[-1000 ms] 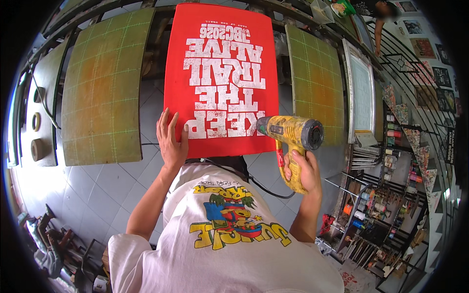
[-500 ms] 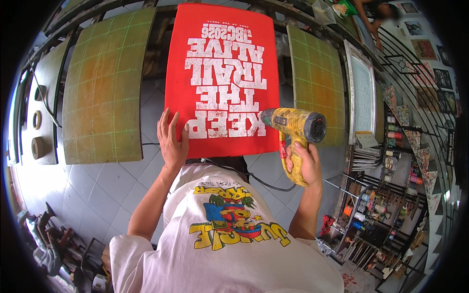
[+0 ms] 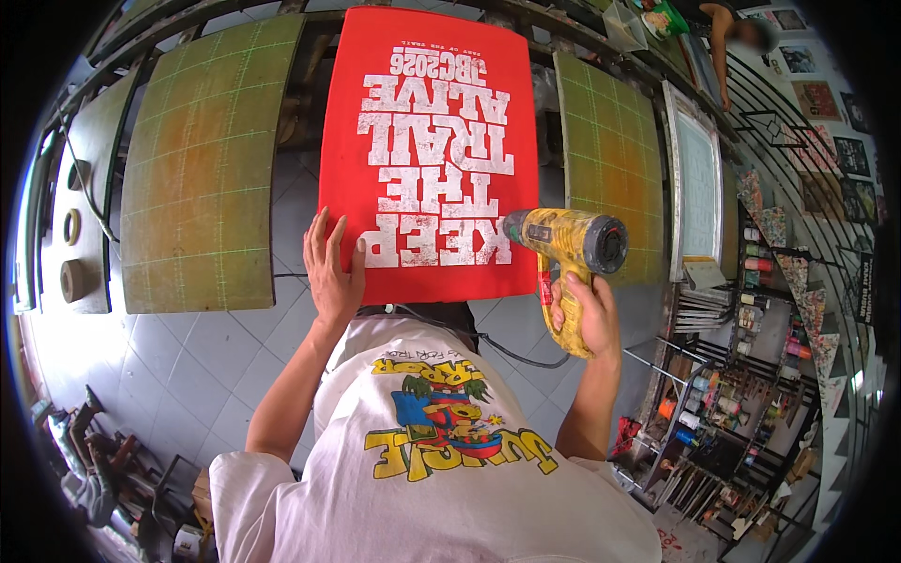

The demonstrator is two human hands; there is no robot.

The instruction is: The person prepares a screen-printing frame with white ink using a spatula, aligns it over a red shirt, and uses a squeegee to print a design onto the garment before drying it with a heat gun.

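A red printed fabric lies stretched flat over a board in front of me, with large white distressed lettering upside down to me. My left hand rests at its near left corner, fingers stretched and a little apart, holding nothing. In my right hand is a yellow, stained heat gun, gripped round its handle. Its dark nozzle points left, over the near right part of the lettering. A dark cord runs from the handle's base toward my waist.
Olive boards with grid lines flank the red one, at left and right. Tape rolls sit on a far-left board. A framed screen stands at right, above a rack of bottles. Another person's arm shows at upper right.
Both hands and the heat gun hold nearly the same place. The other person's arm at upper right has shifted, and the whole view has moved very slightly.
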